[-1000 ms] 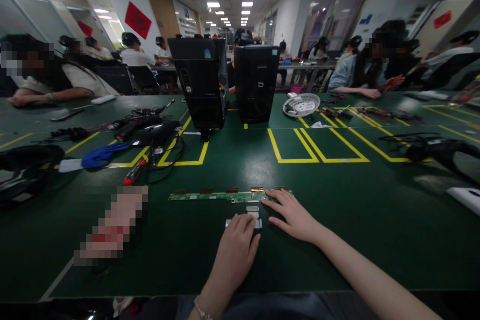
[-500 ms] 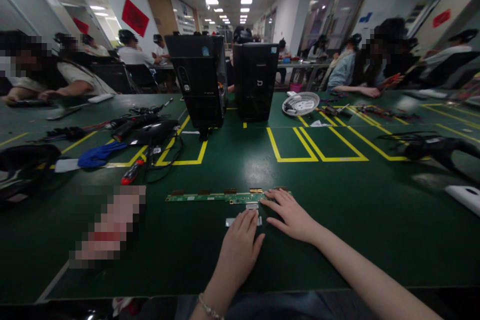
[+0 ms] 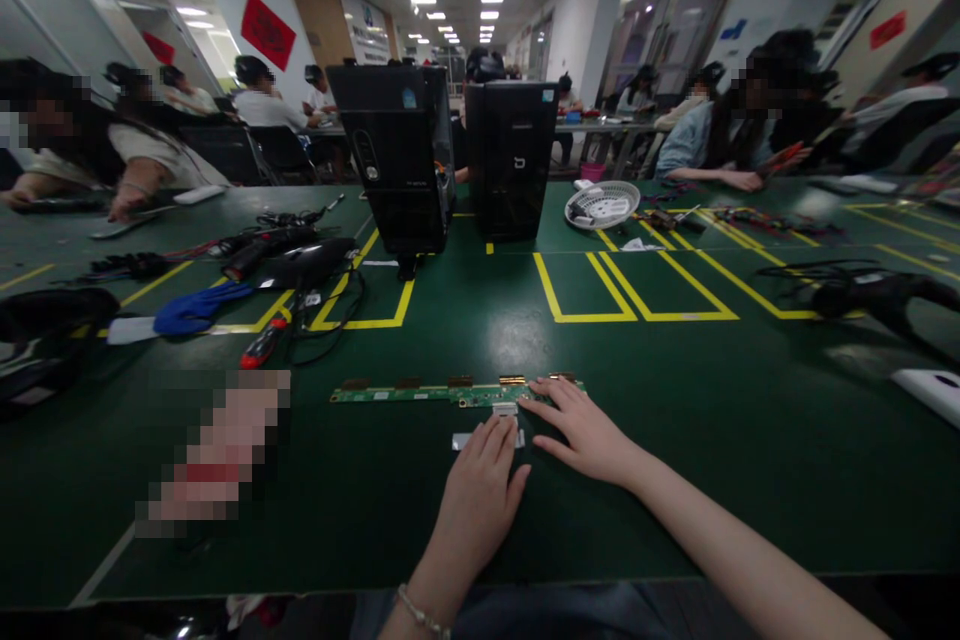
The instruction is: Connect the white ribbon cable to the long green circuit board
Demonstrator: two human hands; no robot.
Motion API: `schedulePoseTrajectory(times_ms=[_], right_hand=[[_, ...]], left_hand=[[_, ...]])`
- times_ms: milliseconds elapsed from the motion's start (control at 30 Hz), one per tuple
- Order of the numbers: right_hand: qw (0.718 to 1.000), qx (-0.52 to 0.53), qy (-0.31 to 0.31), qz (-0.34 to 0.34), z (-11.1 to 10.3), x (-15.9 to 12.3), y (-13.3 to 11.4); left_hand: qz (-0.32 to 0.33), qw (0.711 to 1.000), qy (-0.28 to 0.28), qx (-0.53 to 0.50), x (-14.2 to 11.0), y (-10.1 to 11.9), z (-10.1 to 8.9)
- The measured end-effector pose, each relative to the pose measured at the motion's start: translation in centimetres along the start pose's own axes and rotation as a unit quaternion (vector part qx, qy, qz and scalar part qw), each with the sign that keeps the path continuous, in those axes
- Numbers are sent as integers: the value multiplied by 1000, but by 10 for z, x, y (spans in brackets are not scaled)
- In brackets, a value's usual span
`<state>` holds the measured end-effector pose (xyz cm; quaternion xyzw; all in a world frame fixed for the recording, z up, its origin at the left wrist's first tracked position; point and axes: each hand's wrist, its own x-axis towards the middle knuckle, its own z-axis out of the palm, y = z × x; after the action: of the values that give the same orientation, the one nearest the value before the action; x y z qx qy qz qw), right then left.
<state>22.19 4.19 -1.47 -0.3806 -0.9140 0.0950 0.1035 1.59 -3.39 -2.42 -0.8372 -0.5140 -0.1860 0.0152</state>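
Observation:
A long, narrow green circuit board [image 3: 420,394] with brown tabs along its far edge lies flat on the table. My right hand [image 3: 581,428] is open, its fingers stretched over the right end of the board. From the board's near edge a flat light-coloured ribbon cable [image 3: 504,410] comes down towards me. My left hand [image 3: 480,490] lies flat, fingertips over the lower part of that cable and a silvery strip [image 3: 466,441]. Its fingers are stretched out, the thumb apart. What is under the fingertips is hidden.
Two black computer towers [image 3: 386,160] stand ahead on the green table [image 3: 480,345]. A red-and-black screwdriver [image 3: 264,344], a blue glove [image 3: 201,308] and black cables lie left. Farther right is a white basket [image 3: 602,207]. Yellow tape marks the table; other people sit around.
Both my hands and the circuit board stay in place. At the far left, a person's arm has shifted, with the hand now lower towards a thing on the table.

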Motion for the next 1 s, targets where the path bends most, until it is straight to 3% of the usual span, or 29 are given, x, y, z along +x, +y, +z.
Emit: schedulePoseTrajectory(times_ms=[567, 1000], right_hand=[[1000, 6, 0, 0, 0, 0, 1], [1000, 18, 2, -18, 2, -1, 5]], left_hand=[[-25, 1000, 15, 4, 0, 3, 2], [-6, 999, -37, 3, 1, -4, -7]])
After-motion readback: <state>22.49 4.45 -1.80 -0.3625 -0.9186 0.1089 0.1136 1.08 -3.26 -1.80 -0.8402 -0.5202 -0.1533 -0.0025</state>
